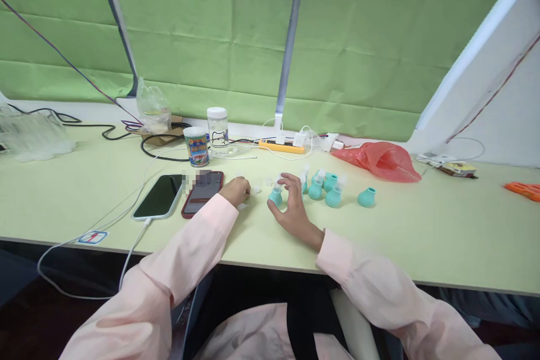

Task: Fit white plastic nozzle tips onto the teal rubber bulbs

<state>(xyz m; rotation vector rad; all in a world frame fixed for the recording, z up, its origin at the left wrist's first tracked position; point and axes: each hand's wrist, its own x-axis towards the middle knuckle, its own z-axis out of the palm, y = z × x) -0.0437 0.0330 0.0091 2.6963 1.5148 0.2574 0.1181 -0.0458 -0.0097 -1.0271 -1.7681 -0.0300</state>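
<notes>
My left hand point(237, 191) rests on the table with its fingers curled together beside small clear plastic pieces point(255, 188). Whatever those fingers pinch is too small and hidden to name. My right hand point(295, 212) has its thumb and fingers spread around a small teal rubber bulb point(275, 197) with a clear tip at its top; part of it is behind the fingers. To the right of this hand several similar bulbs stand in a group, among them a teal bulb with a clear tip point(333, 197). One tipless teal bulb point(367, 197) sits apart, its mouth showing.
Left of my hands lie a red-cased phone point(202, 196) and a charging phone point(158, 197) with its cable. Behind are a noodle cup point(197, 147), a lidded clear jar point(217, 129) and an orange power strip point(282, 147). A red plastic bag point(379, 161) lies back right.
</notes>
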